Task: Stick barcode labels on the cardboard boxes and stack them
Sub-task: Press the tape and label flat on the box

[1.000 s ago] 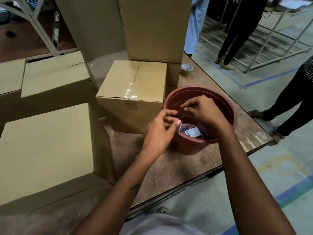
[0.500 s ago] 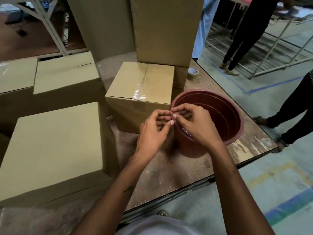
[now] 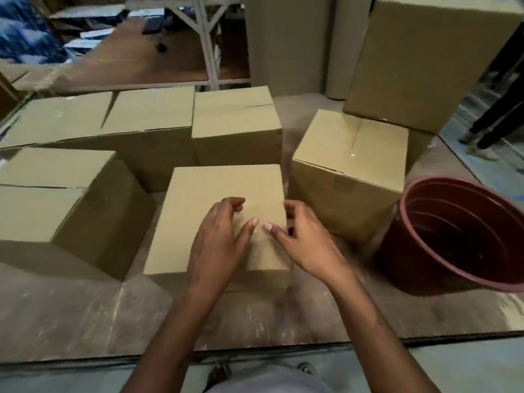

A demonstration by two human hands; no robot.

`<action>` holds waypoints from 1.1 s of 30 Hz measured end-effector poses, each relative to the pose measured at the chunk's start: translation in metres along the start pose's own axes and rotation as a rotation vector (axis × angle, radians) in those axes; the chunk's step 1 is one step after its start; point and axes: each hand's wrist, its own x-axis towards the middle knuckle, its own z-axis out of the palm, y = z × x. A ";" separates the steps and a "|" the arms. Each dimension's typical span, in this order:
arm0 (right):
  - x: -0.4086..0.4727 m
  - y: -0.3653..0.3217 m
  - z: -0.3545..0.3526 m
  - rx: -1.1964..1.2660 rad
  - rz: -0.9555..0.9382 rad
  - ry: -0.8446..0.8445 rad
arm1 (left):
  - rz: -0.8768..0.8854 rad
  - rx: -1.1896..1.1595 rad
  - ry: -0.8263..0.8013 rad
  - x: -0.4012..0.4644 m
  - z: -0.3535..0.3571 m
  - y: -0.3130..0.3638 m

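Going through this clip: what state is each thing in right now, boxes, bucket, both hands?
Near box: closed, upright, no label visible on top.
Right box: closed, a bigger box stacked partly on it.
Bucket: upright; contents not visible.
Left hand: over near box, fingers curled.
Right hand: same; label too blurred to see.

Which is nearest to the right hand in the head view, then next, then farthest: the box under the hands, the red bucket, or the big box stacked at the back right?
1. Box under the hands, just beneath right hand.
2. Red bucket, to its right.
3. Big stacked box, far back right.
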 end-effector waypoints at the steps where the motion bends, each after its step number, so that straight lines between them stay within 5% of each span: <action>1: 0.002 -0.010 0.011 -0.039 0.029 0.036 | -0.007 0.033 -0.001 -0.001 -0.009 -0.014; 7: 0.000 -0.032 0.047 -0.158 0.202 0.136 | -0.191 0.236 0.066 0.004 -0.061 -0.086; 11: -0.010 -0.026 0.056 -0.016 0.280 0.162 | -0.428 0.158 -0.164 0.009 -0.083 -0.116; 14: -0.019 -0.033 0.064 0.099 0.272 0.245 | -0.396 -0.012 -0.222 0.006 -0.080 -0.115; 33: -0.102 -0.065 0.092 0.579 0.077 0.592 | -0.059 -0.734 0.119 -0.031 -0.099 -0.134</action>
